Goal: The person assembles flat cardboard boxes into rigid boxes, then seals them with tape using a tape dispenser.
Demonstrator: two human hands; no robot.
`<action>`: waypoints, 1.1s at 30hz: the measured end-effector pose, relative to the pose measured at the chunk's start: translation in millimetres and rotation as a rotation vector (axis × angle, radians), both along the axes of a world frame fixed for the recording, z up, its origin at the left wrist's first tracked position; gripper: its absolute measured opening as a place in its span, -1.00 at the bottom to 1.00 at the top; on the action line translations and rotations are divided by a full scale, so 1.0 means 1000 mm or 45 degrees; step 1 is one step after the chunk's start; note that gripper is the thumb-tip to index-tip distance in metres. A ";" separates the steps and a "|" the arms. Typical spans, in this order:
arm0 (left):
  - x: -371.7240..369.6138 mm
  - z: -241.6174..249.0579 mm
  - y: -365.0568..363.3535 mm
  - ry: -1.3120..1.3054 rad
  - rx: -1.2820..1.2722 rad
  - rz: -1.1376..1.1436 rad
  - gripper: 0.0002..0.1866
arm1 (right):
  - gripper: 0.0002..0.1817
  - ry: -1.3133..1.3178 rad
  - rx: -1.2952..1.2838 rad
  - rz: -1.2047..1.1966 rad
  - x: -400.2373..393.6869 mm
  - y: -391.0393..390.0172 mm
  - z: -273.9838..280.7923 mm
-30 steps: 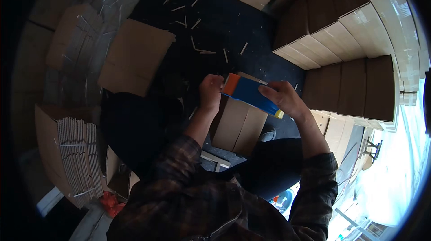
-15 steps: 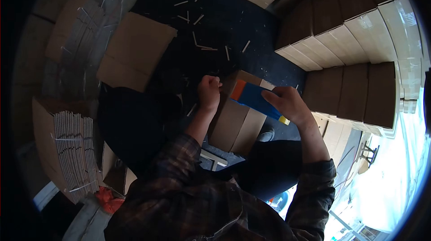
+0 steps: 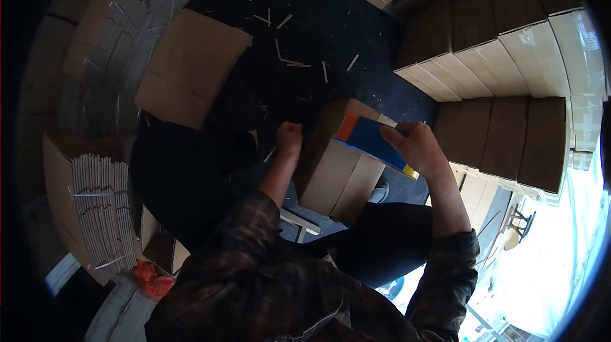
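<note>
Cardboard boxes point(image 3: 487, 135) stand in rows along the right side of a dark floor point(image 3: 375, 84), where thin pale strips point(image 3: 299, 65) lie scattered near a flat cardboard sheet point(image 3: 194, 68). From the head view, the only one, a blue packet point(image 3: 372, 141) with an orange end and a yellow end is held above a cardboard carton point(image 3: 334, 176) in front of the person's knees. Its long axis slants: the orange end points left and away from the body, over the carton's far part, while the yellow end comes back toward the body and reaches past the carton's right edge. That line runs crosswise to the seam on the carton, and whether packet and carton touch cannot be told. The right hand point(image 3: 415, 149) has the packet, its thumb across the upper face near the yellow end, the other fingers mostly hidden. The left hand point(image 3: 290, 139) is apart from it, curled into a loose fist beside the carton's left edge, with nothing visible inside. So the orange end is the part nearer the left hand, lying to its right across a gap.
</note>
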State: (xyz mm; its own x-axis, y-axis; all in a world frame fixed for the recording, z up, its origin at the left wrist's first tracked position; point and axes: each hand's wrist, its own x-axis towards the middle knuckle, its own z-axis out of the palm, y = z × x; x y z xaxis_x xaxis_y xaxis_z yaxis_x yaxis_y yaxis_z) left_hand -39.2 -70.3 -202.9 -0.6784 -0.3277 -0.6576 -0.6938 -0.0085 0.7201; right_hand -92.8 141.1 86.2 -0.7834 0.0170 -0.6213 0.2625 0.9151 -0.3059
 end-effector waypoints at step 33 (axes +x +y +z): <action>-0.019 0.098 0.018 0.042 0.598 -0.285 -0.67 | -0.40 -0.040 -0.007 0.008 -0.001 -0.009 0.002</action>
